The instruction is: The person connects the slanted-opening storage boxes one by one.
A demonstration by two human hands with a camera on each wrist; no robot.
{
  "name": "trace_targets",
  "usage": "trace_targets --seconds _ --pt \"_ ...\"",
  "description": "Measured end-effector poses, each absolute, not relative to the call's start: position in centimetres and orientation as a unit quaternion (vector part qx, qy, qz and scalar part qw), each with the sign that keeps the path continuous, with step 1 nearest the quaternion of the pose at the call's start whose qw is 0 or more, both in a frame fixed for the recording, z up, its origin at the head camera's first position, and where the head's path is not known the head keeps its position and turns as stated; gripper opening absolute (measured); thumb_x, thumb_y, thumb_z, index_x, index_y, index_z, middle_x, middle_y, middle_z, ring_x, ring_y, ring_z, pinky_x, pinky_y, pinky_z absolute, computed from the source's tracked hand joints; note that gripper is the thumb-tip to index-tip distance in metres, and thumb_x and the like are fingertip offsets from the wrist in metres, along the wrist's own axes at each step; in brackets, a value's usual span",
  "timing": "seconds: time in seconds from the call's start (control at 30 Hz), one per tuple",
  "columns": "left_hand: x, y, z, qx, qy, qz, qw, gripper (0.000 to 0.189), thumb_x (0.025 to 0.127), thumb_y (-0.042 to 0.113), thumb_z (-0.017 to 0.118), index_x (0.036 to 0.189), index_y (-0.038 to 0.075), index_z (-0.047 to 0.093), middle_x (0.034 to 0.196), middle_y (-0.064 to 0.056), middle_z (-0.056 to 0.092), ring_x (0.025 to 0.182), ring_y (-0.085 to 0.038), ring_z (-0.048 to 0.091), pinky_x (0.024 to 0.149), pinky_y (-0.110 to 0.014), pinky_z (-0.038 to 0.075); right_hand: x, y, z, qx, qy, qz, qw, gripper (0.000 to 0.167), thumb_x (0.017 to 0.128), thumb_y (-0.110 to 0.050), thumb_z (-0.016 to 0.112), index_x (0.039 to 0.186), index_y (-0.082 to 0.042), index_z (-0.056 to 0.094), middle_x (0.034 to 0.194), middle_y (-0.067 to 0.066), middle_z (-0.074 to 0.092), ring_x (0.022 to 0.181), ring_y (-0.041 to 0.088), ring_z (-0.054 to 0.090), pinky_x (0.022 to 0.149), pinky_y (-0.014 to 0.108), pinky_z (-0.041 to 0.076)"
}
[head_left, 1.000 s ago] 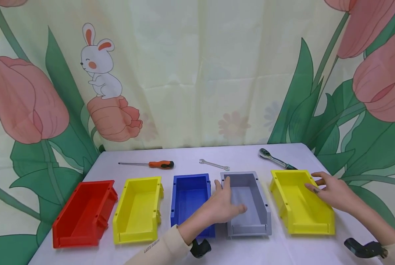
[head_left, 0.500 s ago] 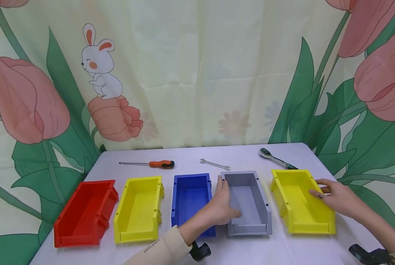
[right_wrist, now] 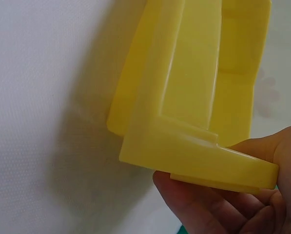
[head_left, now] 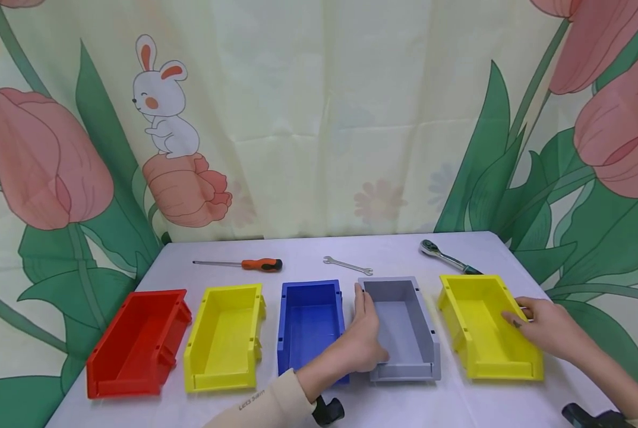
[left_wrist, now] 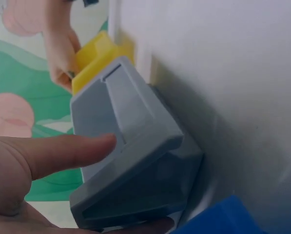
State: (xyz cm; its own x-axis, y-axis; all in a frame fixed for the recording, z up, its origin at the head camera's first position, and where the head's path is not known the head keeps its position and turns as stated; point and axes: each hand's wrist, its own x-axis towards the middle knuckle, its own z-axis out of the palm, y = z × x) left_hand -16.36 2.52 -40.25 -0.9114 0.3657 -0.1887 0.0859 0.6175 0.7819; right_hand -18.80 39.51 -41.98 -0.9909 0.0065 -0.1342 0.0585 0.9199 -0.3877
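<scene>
My left hand (head_left: pixel 366 339) grips the left wall of a grey plastic storage bin (head_left: pixel 401 330). In the left wrist view its thumb (left_wrist: pixel 87 151) lies over the rim on the inner side, while the fingers run along the outside and are partly hidden. At the far right, my right hand (head_left: pixel 546 326) holds the right wall of a yellow storage bin (head_left: pixel 490 327). The right wrist view shows fingers (right_wrist: pixel 189 200) against the outer side of this yellow wall (right_wrist: pixel 199 161), with the thumb reaching over to the inside.
Left of the grey bin stand a blue bin (head_left: pixel 308 315), another yellow bin (head_left: pixel 225 333) and a red bin (head_left: pixel 137 345). Behind the row lie an orange-handled screwdriver (head_left: pixel 260 265), a small open-end wrench (head_left: pixel 348 266) and a ratchet wrench (head_left: pixel 447 257). A printed curtain (head_left: pixel 297 119) hangs behind the table.
The left thumb has drawn in from a wide spread to the grey bin's left wall. My right hand has slid slightly forward along the yellow bin's wall. The bins look unmoved.
</scene>
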Motion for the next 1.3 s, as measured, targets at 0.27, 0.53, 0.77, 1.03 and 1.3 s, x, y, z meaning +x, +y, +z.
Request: trace_targets --seconds 0.27,0.53,0.77,1.03,1.3 --pt "-15.5 3.0 -42.2 0.123 0.867 0.472 0.105 0.123 0.081 -0.002 0.086 0.168 -0.002 -0.001 0.178 -0.014 -0.022 0.166 -0.04 0.01 0.125 -0.05 0.041 -18.9 39.5 -42.0 0.02 0.977 -0.204 0.063 0.06 0.099 -0.02 0.071 0.134 0.024 0.051 0.097 0.025 0.067 0.081 0.025 0.056 0.068 0.033 0.052" --pt "-14.9 3.5 -43.4 0.093 0.859 0.497 0.084 0.139 0.074 0.016 0.098 0.171 0.006 -0.001 0.179 -0.012 -0.016 0.167 -0.04 0.003 0.133 -0.058 0.022 -18.8 39.5 -42.1 0.017 0.978 -0.201 0.052 0.062 0.098 -0.02 0.072 0.136 0.023 0.05 0.11 0.036 0.067 0.082 0.025 0.058 0.073 0.04 0.062" --pt "-14.6 3.7 -43.9 0.094 0.86 0.497 0.067 0.14 0.072 0.016 0.099 0.171 0.006 0.0 0.18 -0.014 -0.011 0.167 -0.04 0.007 0.132 -0.057 0.025 -18.5 39.4 -42.2 0.017 0.978 -0.204 0.04 0.061 0.098 -0.018 0.071 0.136 0.024 0.05 0.112 0.038 0.066 0.083 0.026 0.058 0.074 0.043 0.063" --pt "-14.5 3.9 -44.2 0.093 0.863 0.492 0.06 0.142 0.07 0.018 0.101 0.171 0.005 0.001 0.18 -0.016 -0.011 0.166 -0.04 0.008 0.132 -0.055 0.026 -18.5 39.4 -41.8 0.017 0.978 -0.202 0.043 0.058 0.099 -0.015 0.069 0.135 0.026 0.048 0.103 0.033 0.067 0.078 0.023 0.056 0.069 0.037 0.061" --pt "-14.5 3.7 -44.2 0.093 0.863 0.492 0.066 0.142 0.071 0.018 0.1 0.171 0.006 0.0 0.18 -0.014 -0.014 0.167 -0.039 0.006 0.132 -0.056 0.025 -18.8 39.0 -40.4 0.012 0.978 -0.207 0.038 0.055 0.1 -0.014 0.067 0.135 0.025 0.048 0.082 0.011 0.062 0.068 0.019 0.055 0.057 0.025 0.051"
